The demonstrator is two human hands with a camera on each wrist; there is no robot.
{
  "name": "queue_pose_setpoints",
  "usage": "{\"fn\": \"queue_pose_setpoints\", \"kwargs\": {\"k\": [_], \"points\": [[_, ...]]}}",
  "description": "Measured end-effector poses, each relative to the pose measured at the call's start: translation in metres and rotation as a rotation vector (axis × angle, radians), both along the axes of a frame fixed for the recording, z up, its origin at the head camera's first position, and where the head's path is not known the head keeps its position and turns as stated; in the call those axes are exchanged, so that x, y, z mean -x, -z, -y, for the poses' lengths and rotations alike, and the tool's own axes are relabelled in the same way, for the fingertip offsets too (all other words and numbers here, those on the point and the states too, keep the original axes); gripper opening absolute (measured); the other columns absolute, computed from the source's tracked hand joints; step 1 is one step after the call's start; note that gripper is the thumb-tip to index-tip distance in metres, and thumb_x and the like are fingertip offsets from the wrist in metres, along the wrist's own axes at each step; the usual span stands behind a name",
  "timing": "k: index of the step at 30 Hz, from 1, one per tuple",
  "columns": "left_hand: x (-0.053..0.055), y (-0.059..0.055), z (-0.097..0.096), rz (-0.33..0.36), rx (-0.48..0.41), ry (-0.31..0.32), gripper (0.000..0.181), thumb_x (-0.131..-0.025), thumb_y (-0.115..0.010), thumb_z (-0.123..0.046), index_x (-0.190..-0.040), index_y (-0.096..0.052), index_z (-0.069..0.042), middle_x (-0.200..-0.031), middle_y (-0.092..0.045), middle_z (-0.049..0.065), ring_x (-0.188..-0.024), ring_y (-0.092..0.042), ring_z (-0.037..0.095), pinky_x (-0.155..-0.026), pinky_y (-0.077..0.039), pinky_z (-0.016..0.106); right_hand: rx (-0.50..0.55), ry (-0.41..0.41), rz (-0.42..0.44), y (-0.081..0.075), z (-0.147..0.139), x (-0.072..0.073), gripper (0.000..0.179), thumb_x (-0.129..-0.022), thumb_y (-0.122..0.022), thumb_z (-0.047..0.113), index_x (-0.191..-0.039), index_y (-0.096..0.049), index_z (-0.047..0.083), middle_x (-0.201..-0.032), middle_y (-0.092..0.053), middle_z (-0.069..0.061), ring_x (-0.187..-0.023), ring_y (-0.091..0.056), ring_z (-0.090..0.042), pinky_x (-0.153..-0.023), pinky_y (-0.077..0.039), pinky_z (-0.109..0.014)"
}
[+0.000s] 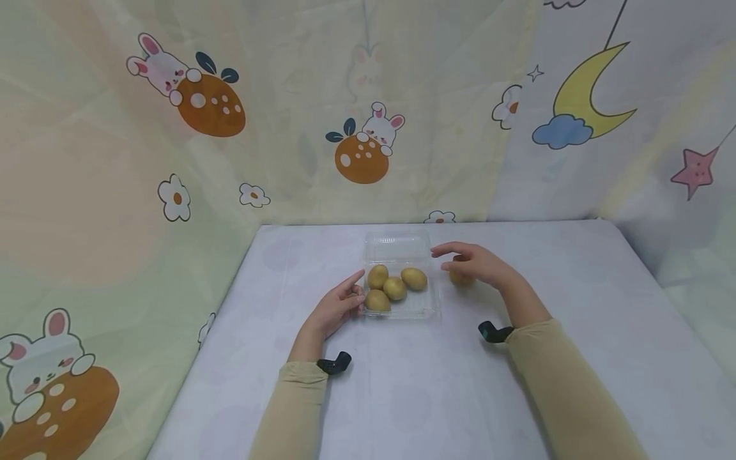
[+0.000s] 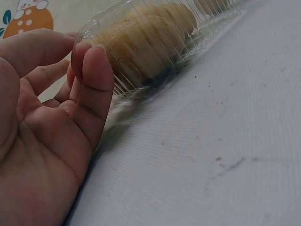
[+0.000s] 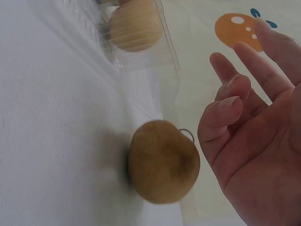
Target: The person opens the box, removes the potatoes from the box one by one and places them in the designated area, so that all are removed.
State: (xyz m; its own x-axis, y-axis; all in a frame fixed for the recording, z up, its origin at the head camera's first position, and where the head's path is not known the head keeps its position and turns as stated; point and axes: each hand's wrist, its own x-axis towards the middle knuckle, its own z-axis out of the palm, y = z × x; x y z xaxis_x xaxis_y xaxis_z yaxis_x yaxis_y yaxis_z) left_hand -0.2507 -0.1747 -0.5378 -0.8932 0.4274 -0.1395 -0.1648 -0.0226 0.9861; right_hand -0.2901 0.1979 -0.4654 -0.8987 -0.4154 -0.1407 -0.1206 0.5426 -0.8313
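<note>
Loose potato [image 1: 461,278] under right hand [image 1: 475,263], left hand [image 1: 336,308] touching clear tray [image 1: 428,312]

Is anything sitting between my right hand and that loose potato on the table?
Nothing visible. The right hand hovers open right beside the loose potato, apart from it, with only bare table around.

Four potatoes [image 1: 394,287] lie in the tray [image 1: 428,311] — a fifth potato [image 1: 460,278] sits just right of it.
</note>
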Motion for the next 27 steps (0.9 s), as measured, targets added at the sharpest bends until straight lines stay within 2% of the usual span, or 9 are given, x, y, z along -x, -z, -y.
{"fn": "queue_pose_setpoints", "kwargs": {"k": [4,8,10,11,13,15,17,24,27], "points": [[0.000,0.000,0.000,0.005,0.002,-0.001,0.071,-0.092,-0.068,-0.016,-0.154,-0.035,-0.028,-0.104,-0.049,0.000,-0.080,-0.056,0.011,-0.076,-0.053,0.025,0.014,-0.048,-0.019,-0.001,0.010,0.000,0.047,-0.090,-0.067,0.047,-0.133,-0.061,0.030,-0.141,-0.055,0.008,-0.137,-0.043,-0.035,-0.110,-0.039,-0.055],[0.000,0.001,0.000,0.005,0.008,-0.006,0.068,-0.092,-0.068,-0.016,-0.152,-0.038,-0.031,-0.104,-0.049,0.000,-0.081,-0.056,0.012,-0.076,-0.053,0.025,-0.023,-0.086,-0.015,-0.001,0.020,0.002,0.038,-0.089,-0.068,0.049,-0.126,-0.062,0.041,-0.139,-0.056,0.011,-0.131,-0.048,-0.031,-0.102,-0.046,-0.047],[0.000,0.001,0.000,0.007,0.011,-0.010,0.067,-0.092,-0.068,-0.016,-0.150,-0.040,-0.033,-0.104,-0.049,0.001,-0.081,-0.056,0.012,-0.076,-0.053,0.026,-0.034,-0.108,0.007,-0.001,0.024,0.003,0.035,-0.090,-0.068,0.046,-0.125,-0.062,0.043,-0.138,-0.057,0.008,-0.107,-0.059,-0.027,-0.088,-0.051,-0.039],[0.000,0.001,0.000,0.007,0.013,-0.013,0.066,-0.092,-0.068,-0.016,-0.149,-0.041,-0.034,-0.104,-0.049,0.001,-0.081,-0.056,0.013,-0.076,-0.052,0.026,-0.039,-0.119,0.020,-0.001,0.026,0.004,0.035,-0.091,-0.068,0.043,-0.126,-0.062,0.042,-0.137,-0.058,0.006,-0.092,-0.060,-0.024,-0.080,-0.051,-0.035],[0.000,0.002,0.000,0.008,0.014,-0.016,0.066,-0.092,-0.068,-0.015,-0.150,-0.040,-0.033,-0.104,-0.049,0.001,-0.081,-0.056,0.013,-0.076,-0.052,0.026,-0.051,-0.135,0.044,-0.001,0.029,0.004,0.036,-0.093,-0.067,0.037,-0.128,-0.062,0.038,-0.134,-0.059,0.004,-0.068,-0.051,-0.020,-0.067,-0.047,-0.030],[0.000,0.002,0.000,0.007,0.017,-0.016,0.067,-0.092,-0.067,-0.015,-0.151,-0.039,-0.031,-0.104,-0.049,0.001,-0.081,-0.056,0.012,-0.076,-0.052,0.026,-0.069,-0.145,0.069,0.000,0.032,0.005,0.036,-0.094,-0.066,0.033,-0.130,-0.062,0.035,-0.129,-0.061,-0.001,-0.055,-0.040,-0.018,-0.059,-0.044,-0.029],[0.000,0.001,-0.001,0.005,0.016,-0.014,0.068,-0.093,-0.067,-0.014,-0.152,-0.037,-0.029,-0.104,-0.049,0.001,-0.080,-0.056,0.012,-0.075,-0.052,0.025,-0.100,-0.147,0.069,0.000,0.035,0.006,0.037,-0.094,-0.065,0.032,-0.132,-0.062,0.032,-0.124,-0.061,0.000,-0.054,-0.041,-0.017,-0.060,-0.044,-0.029],[0.001,0.001,-0.001,0.009,0.005,-0.006,0.071,-0.092,-0.067,-0.015,-0.154,-0.034,-0.027,-0.104,-0.049,0.001,-0.080,-0.056,0.012,-0.075,-0.052,0.025,-0.205,-0.140,0.048,-0.001,0.039,0.008,0.035,-0.093,-0.066,0.034,-0.128,-0.063,0.036,-0.090,-0.059,-0.008,-0.055,-0.045,-0.017,-0.061,-0.045,-0.032],[0.000,0.000,0.000,0.008,0.010,-0.006,0.071,-0.092,-0.068,-0.016,-0.154,-0.034,-0.027,-0.104,-0.049,0.001,-0.081,-0.056,0.012,-0.075,-0.052,0.025,-0.243,-0.154,0.041,-0.003,0.041,0.009,0.034,-0.093,-0.066,0.036,-0.127,-0.063,0.037,-0.095,-0.062,-0.011,-0.055,-0.047,-0.017,-0.062,-0.045,-0.032]]}}
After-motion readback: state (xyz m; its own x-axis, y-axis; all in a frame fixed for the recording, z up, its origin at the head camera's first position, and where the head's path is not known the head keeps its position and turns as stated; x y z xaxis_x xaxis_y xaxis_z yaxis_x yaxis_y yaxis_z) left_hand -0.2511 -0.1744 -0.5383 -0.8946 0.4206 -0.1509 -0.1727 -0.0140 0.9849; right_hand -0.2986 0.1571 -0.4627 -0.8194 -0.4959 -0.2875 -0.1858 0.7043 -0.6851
